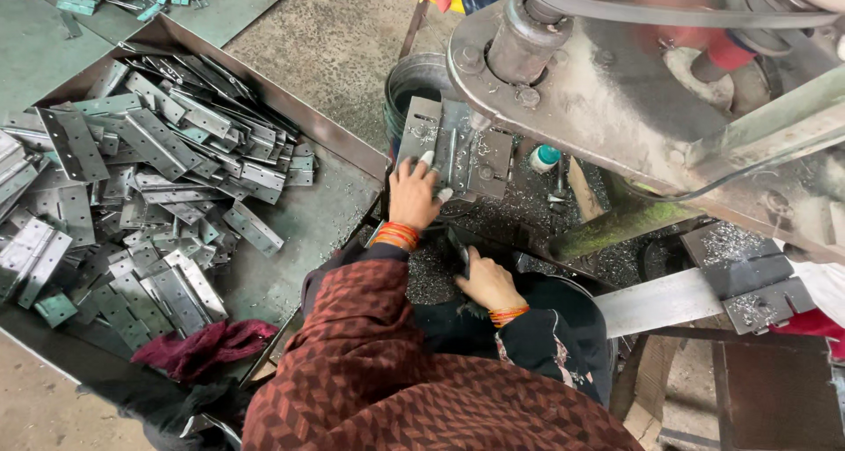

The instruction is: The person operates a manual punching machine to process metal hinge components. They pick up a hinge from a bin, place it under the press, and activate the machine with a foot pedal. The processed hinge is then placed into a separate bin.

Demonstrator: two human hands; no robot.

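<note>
Pressing left hand (414, 191) flat on metal plate (453, 147) under drill; right hand (487, 282) curled, grip unclear; keep fingers off bit.

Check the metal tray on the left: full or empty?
Partly full. The metal tray holds a loose heap of flat hinge plates on its left side; its right part shows bare floor.

Large shallow metal tray (330, 218) heaped with flat grey steel hinges (158, 178); crumpled maroon cloth (202, 345) at its near edge; small teal-capped white bottle (544, 158) among metal shavings.
</note>
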